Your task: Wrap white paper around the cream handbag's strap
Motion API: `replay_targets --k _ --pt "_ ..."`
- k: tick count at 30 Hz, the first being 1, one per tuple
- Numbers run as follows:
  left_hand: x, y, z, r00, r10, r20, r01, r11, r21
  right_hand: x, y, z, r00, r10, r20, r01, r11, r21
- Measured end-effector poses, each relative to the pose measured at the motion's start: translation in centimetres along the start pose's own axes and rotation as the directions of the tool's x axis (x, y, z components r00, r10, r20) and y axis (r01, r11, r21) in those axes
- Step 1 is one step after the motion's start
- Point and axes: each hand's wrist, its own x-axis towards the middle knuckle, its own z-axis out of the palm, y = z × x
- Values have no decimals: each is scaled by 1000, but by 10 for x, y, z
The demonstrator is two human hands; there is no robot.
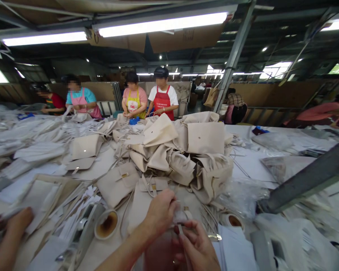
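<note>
My left hand (162, 210) is closed at the lower middle, over a blurred, whitish see-through piece (180, 215). What its fingertips grip is hidden. Just to the right and lower, my right hand (199, 246) pinches a narrow beige strap (181, 230) between thumb and fingers. The two hands almost meet. Beyond them lies a beige bag (141, 197) with a flap and a gold-coloured clasp. A second flap bag (120, 184) rests to its left.
A heap of beige bags (164, 150) covers the table's middle. A tape roll (106, 224) stands left, near loose papers. A slanted metal post (307, 177) crosses the right side. Another person's hand (19, 222) is at far left; several co-workers (162, 94) are across the table.
</note>
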Motion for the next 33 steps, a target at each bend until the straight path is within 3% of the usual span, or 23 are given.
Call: replay_targets --k 2,4,6,7,9,10,11,13,14,16,19,24,29,33 --pt "-15 8 1 979 185 -83 -178 980 89 -7 -4 -9 997 71 28 -70 997 -40" --pt "-37 8 7 918 392 -63 -384 917 110 -12 -9 -16 986 132 104 -122 988 -92" --pt "-59 1 18 856 517 2 -517 856 -15 -14 -14 -20 968 134 212 -110 987 -121" --pt "-69 -4 26 849 529 2 -525 843 -116 -14 -16 -21 959 120 256 -94 989 -111" --pt "-83 -14 43 926 370 -73 -367 841 -396 -11 -18 -23 951 117 285 -99 992 -77" --pt "-87 -17 51 975 194 -109 -222 802 -555 -10 -19 -23 953 142 267 -125 989 -79" --pt "-89 -19 58 993 -10 -119 -76 712 -698 -8 -19 -24 954 176 243 -156 983 -97" --pt "-88 -19 66 944 -326 -58 107 466 -879 -6 -18 -26 952 223 209 -194 969 -152" --pt "-87 -17 67 916 -401 -29 136 378 -916 -6 -19 -26 952 228 207 -196 967 -164" --pt "-83 -12 65 892 -452 -21 140 320 -937 -7 -22 -26 948 215 234 -187 973 -136" --pt "-81 -10 55 877 -480 3 210 379 -901 -10 -27 -23 952 176 252 -166 984 -61" --pt "-86 -19 45 860 -464 213 444 475 -759 -11 -23 -20 970 112 214 -118 993 17" --pt "-84 -18 39 884 -388 261 459 611 -645 -6 -13 -19 987 54 150 -62 997 54" --pt "-79 -18 40 875 -362 323 485 632 -605 -8 -12 -19 987 18 161 -21 1000 18"
